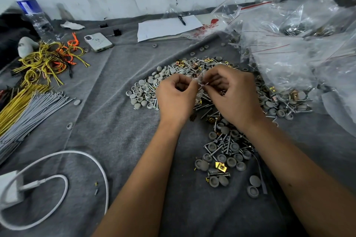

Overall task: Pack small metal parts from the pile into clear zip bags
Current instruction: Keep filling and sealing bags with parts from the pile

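Observation:
A wide pile of screws, grey caps and brass clips [146,92] lies on the grey cloth, with a smaller heap of the same parts [225,150] nearer to me. Above the pile my left hand [176,98] and my right hand [233,96] meet, fingers curled. Between their fingertips they pinch a small clear zip bag [201,82], crumpled and mostly hidden by the fingers. What the bag holds is not visible.
A heap of clear zip bags [300,52], some filled, fills the right side. Yellow and orange wires [48,59] and grey ties [32,109] lie at left. A phone [98,42], water bottle [32,15], paper with pen [167,25] and white charger cable [57,177] surround the work area.

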`<state>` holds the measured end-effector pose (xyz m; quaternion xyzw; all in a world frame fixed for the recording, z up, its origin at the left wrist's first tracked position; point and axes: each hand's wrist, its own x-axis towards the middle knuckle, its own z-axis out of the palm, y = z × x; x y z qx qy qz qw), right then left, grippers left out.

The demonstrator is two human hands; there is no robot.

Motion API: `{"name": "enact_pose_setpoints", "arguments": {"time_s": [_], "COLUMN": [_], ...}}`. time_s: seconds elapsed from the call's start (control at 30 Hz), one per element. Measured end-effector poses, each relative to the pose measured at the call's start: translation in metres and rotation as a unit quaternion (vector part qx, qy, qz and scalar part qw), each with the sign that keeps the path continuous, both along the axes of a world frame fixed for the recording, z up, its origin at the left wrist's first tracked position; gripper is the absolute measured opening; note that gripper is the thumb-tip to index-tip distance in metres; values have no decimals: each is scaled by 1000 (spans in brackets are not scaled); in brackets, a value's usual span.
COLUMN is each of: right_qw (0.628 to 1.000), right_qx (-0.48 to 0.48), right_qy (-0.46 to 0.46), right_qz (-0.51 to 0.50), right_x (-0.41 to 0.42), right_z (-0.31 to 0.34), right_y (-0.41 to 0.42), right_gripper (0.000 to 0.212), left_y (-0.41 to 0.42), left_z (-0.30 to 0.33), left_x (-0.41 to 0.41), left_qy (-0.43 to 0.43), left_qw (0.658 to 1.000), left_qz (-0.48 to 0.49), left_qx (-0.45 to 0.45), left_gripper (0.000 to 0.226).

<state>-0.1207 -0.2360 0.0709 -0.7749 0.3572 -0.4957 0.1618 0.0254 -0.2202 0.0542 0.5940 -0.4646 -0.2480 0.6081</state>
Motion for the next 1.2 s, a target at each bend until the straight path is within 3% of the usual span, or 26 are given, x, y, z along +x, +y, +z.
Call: {"name": "enact_pose_setpoints", "arguments": {"time_s": [0.27, 0.47, 0.7, 0.9, 1.2], "right_qw": [997, 991, 995, 957, 931], "right_qx": [-52, -61, -44, 51, 87], "right_qy": [12, 121, 80, 285, 353], "right_qz": [-48, 8, -29, -33, 16], "right_x": [0, 0, -4, -14, -13], "right_z": [-2, -4, 0, -8, -5], "right_y": [0, -4, -6, -13, -12], "right_gripper": [12, 14, 13, 27, 25], "left_y": [1, -1, -6, -1, 2], "left_z": [1, 2, 1, 5, 8], "left_x": [0, 4, 9, 10, 9], "left_qy": [38, 82, 129, 113, 120], "left_qw": [999, 996, 989, 990, 989], "left_qz": [-35, -2, 62, 78, 77], "left_qx": [-7, -38, -40, -42, -38], "left_gripper": [18, 14, 15, 11, 9]}}
